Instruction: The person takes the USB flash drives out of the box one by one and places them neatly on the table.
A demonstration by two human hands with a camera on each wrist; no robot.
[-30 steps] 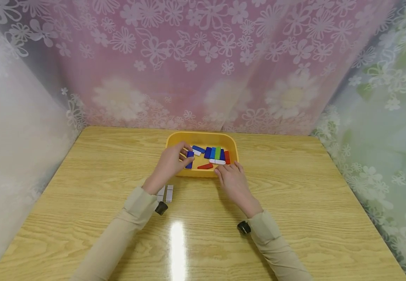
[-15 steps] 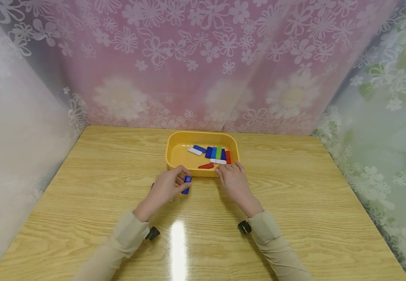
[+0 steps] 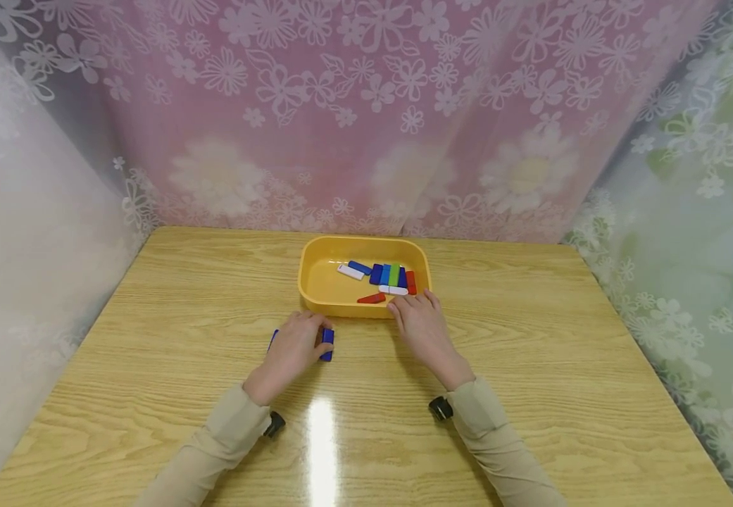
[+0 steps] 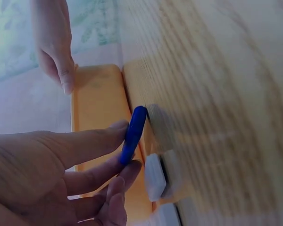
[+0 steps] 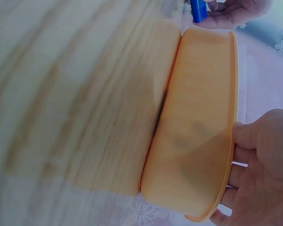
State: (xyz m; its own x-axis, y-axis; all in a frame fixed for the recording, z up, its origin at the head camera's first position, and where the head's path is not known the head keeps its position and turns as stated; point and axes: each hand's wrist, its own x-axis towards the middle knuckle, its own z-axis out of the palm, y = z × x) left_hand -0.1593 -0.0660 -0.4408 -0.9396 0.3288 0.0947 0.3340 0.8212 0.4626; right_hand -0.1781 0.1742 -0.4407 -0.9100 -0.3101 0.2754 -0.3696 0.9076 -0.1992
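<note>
My left hand (image 3: 291, 352) pinches a small flat blue stick (image 3: 327, 345), shaped like a USB flash drive, between thumb and fingertips. It is just above the table, in front of the yellow bin (image 3: 334, 310). In the left wrist view, white sticks (image 4: 154, 178) lie on the table beneath the held blue stick (image 4: 134, 134). Another blue piece (image 3: 273, 338) peeks out behind my left hand, mostly hidden. My right hand (image 3: 422, 331) grips the bin's front rim near its right corner; in the right wrist view the thumb is outside and the fingers reach over the rim.
Inside the bin lie a white stick (image 3: 350, 272), a blue stick (image 3: 360, 267), a red stick (image 3: 371, 298) and a row of several coloured sticks (image 3: 394, 274). The wooden table (image 3: 531, 352) extends around it; a floral curtain (image 3: 366, 141) hangs behind.
My left hand has carried the blue stick out of the bin, toward me and down to the table in front. My right hand has stayed at the rim.
</note>
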